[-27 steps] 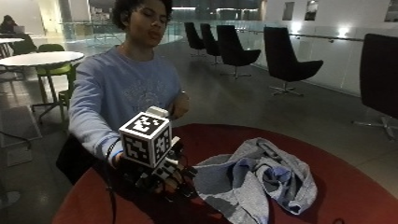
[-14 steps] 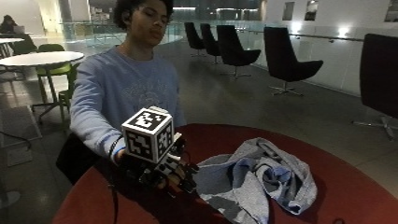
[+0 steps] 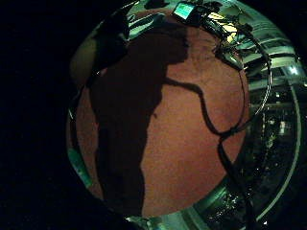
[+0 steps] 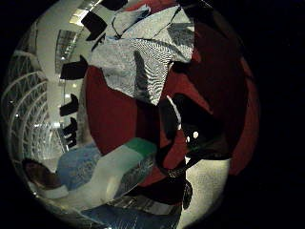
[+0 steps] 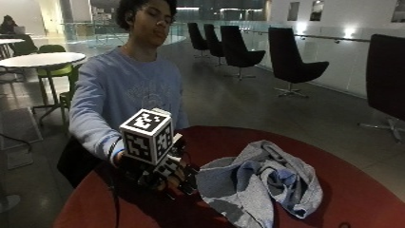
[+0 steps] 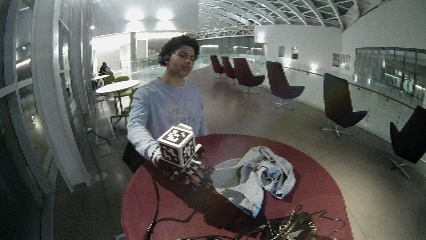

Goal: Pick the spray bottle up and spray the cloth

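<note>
One crumpled cloth (image 5: 263, 185) lies beside the gloved right hand (image 5: 166, 173) on the red table (image 5: 373, 190).

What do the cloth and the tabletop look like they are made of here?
Cloth: soft woven or knit fabric, grey-blue and matte, judging by its loose crumpled folds; a fine weave pattern shows in the thumb side palm view.
Tabletop: a hard, smooth round surface in dull red, showing no grain; laminate or painted, cannot tell which.
</note>
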The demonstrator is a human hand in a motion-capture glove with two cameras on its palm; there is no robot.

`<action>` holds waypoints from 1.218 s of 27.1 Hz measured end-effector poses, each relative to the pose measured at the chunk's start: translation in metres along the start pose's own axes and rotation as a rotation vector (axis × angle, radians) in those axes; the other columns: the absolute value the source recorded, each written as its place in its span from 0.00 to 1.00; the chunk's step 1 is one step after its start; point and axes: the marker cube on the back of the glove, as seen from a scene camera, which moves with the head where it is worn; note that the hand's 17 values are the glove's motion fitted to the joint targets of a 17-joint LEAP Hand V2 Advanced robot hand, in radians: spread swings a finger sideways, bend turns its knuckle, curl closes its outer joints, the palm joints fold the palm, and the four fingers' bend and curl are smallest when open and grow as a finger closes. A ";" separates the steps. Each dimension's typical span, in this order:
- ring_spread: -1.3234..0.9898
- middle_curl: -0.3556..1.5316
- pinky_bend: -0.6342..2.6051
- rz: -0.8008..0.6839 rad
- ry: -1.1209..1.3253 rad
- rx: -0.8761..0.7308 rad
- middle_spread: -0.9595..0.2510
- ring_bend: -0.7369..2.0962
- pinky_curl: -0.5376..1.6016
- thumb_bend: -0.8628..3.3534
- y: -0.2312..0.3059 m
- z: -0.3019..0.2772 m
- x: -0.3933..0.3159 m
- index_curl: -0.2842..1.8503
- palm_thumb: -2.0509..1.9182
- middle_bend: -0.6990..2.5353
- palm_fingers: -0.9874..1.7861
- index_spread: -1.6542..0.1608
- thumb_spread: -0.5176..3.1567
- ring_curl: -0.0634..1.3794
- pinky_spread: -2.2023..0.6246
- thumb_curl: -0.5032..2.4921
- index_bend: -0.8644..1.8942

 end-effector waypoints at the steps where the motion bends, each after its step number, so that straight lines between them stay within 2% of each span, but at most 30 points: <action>1: 0.54 0.34 0.31 0.004 -0.004 0.000 0.75 0.34 0.38 0.25 0.003 0.001 0.002 0.24 0.66 0.31 0.53 0.68 0.46 0.20 0.84 0.25 0.36; 9: 0.54 0.36 0.31 0.019 -0.108 0.023 0.75 0.35 0.39 0.24 0.034 0.002 0.009 0.24 0.67 0.31 0.53 0.68 0.47 0.21 0.84 0.26 0.36; 18: 0.55 0.36 0.31 0.000 -0.602 0.075 0.75 0.36 0.40 0.23 0.068 0.002 0.008 0.24 0.68 0.30 0.53 0.68 0.47 0.22 0.84 0.26 0.36; 26: 0.56 0.37 0.31 -0.080 -0.983 0.082 0.75 0.37 0.40 0.22 0.101 0.021 -0.010 0.24 0.68 0.30 0.53 0.68 0.46 0.24 0.84 0.27 0.36; 33: 0.56 0.37 0.32 -0.147 -1.156 0.093 0.76 0.37 0.41 0.20 0.121 0.040 -0.036 0.24 0.67 0.30 0.53 0.68 0.44 0.24 0.84 0.27 0.35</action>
